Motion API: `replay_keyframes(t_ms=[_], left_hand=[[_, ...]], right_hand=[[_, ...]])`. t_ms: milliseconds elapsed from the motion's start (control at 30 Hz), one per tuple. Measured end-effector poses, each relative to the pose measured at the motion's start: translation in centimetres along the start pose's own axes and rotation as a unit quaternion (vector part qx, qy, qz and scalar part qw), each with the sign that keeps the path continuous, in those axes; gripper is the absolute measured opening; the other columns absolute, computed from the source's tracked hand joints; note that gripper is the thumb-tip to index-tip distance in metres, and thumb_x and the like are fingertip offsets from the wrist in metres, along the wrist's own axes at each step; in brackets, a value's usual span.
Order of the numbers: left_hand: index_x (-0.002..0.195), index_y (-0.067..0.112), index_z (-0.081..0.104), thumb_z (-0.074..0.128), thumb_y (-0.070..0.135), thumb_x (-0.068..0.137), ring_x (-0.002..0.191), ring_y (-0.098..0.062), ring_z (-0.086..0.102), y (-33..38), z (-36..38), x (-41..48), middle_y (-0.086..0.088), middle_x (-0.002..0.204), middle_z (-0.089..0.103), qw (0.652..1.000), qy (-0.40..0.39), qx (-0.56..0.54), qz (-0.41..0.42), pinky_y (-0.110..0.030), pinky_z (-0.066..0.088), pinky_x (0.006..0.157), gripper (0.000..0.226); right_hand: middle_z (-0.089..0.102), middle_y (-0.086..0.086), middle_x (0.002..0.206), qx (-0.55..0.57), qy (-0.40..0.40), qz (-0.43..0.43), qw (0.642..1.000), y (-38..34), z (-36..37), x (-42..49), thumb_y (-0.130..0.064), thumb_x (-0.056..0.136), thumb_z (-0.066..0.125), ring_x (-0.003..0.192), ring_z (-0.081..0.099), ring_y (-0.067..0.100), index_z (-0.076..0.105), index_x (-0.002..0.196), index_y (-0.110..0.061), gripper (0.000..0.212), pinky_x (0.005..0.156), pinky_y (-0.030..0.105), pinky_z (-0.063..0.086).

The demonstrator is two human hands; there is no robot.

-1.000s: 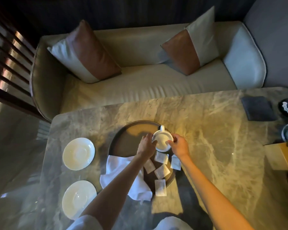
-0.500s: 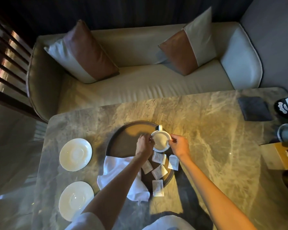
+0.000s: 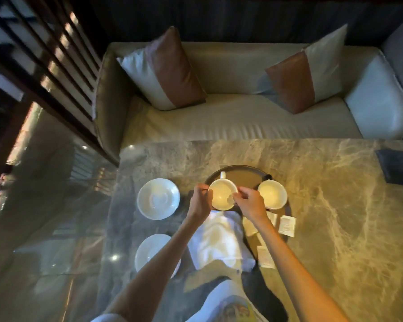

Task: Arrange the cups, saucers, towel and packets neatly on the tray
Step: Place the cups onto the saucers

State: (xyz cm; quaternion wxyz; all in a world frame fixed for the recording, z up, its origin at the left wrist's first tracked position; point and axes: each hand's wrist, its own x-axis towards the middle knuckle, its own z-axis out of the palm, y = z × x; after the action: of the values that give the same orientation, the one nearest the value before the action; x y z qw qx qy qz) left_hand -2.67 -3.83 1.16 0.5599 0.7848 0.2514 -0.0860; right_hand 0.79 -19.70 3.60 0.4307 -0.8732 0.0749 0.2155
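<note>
A round dark tray (image 3: 240, 176) lies on the marble table. Two white cups stand on it: one (image 3: 222, 194) at the left with its handle pointing away, one (image 3: 272, 194) at the right. My left hand (image 3: 199, 201) and my right hand (image 3: 249, 202) both grip the left cup's rim. A crumpled white towel (image 3: 219, 240) lies over the tray's near side. Several white packets (image 3: 287, 225) lie at the tray's right and near edge. Two white saucers (image 3: 158, 198) (image 3: 154, 252) sit on the table left of the tray.
A beige sofa (image 3: 230, 122) with two brown and cream cushions runs along the table's far edge. A dark square mat (image 3: 398, 167) lies at the table's far right. Dark wooden slats (image 3: 44, 66) stand at the upper left.
The camera view shifted, so the tray now appears further right. Both hands lifted one cup off the stacked pair at the tray's right and carried it to the left; the second cup stays at the right.
</note>
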Motion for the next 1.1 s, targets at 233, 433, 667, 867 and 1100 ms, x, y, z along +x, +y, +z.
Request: replay_keyframes(t_ms=[233,433,667,867,1100], left_hand=[[0.125,-0.001,0.046,0.044,0.003,0.100,0.090,-0.035,0.062,-7.3,-11.0,-2.7,-0.024,0.103,0.061,0.992,0.004,-0.087,-0.092,-0.050,0.059,0.072,0.025],[0.128,-0.002,0.044,0.047,0.002,0.098,0.110,-0.037,0.052,-9.9,-16.4,-1.8,-0.021,0.121,0.050,0.980,-0.020,-0.147,-0.135,-0.057,0.054,0.083,0.031],[0.131,-0.001,0.040,0.043,-0.007,0.095,0.102,-0.030,0.050,-10.3,-18.2,2.3,-0.015,0.114,0.047,0.975,-0.048,-0.133,-0.170,-0.037,0.055,0.062,0.037],[0.128,0.005,0.043,0.039,-0.008,0.094,0.102,-0.028,0.047,-11.3,-17.8,4.3,-0.013,0.114,0.046,0.975,-0.029,-0.106,-0.193,-0.052,0.053,0.084,0.036],[0.128,0.004,0.045,0.045,-0.007,0.093,0.104,-0.025,0.046,-12.0,-17.4,4.8,-0.008,0.113,0.046,0.977,-0.018,-0.093,-0.189,-0.056,0.053,0.089,0.037]], right_hand=[[0.057,0.014,0.112,0.248,-0.100,0.161,0.950,-4.7,12.7,-4.2,-0.013,0.098,0.056,0.099,0.063,0.033,0.055,0.124,-0.008,0.028,0.054,0.032,0.062],[0.049,0.018,0.133,0.287,-0.155,0.218,0.920,-7.6,18.3,-5.1,-0.001,0.099,0.047,0.112,0.060,0.034,0.044,0.130,-0.012,0.033,0.069,0.036,0.061],[0.046,0.022,0.142,0.261,-0.135,0.243,0.925,-8.6,21.9,-1.2,-0.003,0.100,0.044,0.123,0.055,0.041,0.039,0.139,-0.017,0.041,0.088,0.045,0.056],[0.046,0.021,0.138,0.248,-0.128,0.253,0.926,-8.3,23.7,1.1,-0.003,0.099,0.044,0.119,0.058,0.041,0.044,0.129,-0.021,0.035,0.080,0.041,0.057],[0.048,0.016,0.133,0.249,-0.141,0.255,0.923,-7.4,23.6,1.7,-0.007,0.100,0.047,0.114,0.061,0.037,0.045,0.127,-0.024,0.032,0.065,0.030,0.060]])
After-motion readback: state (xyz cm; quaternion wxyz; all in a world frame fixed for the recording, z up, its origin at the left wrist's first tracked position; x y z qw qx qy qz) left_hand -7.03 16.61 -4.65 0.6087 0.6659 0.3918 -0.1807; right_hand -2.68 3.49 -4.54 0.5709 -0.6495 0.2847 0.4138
